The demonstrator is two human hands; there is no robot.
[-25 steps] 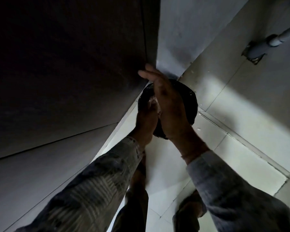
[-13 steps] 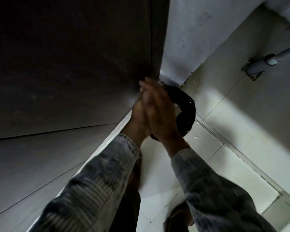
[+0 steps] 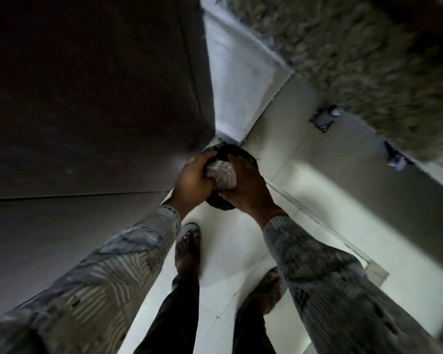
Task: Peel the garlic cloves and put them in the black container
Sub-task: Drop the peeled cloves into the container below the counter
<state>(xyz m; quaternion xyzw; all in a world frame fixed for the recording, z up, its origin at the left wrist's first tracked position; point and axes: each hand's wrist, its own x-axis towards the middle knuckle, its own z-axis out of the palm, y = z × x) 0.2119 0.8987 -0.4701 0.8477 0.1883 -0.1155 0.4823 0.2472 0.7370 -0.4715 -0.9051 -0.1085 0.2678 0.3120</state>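
Note:
A round black container [image 3: 238,151] stands on the floor in the corner below me, mostly covered by my hands. Between my palms sits a white papery clump [image 3: 221,173] that looks like garlic skins; no single clove can be made out. My left hand [image 3: 191,180] cups the clump from the left with its fingers curled over the top. From the right, my right hand [image 3: 246,186] curls around it. Both hands hover just above the container's opening.
A dark cabinet side [image 3: 92,98] rises on the left, close to my left arm. My two feet in sandals [image 3: 187,247] stand on the white tiled floor [image 3: 330,226]. A grey pipe fitting [image 3: 326,120] sits on the right wall under a speckled counter edge [image 3: 356,60].
My palms, pressed together over the container before, have parted and the white clump shows between them. The view has pulled back, so my feet and the counter edge appear.

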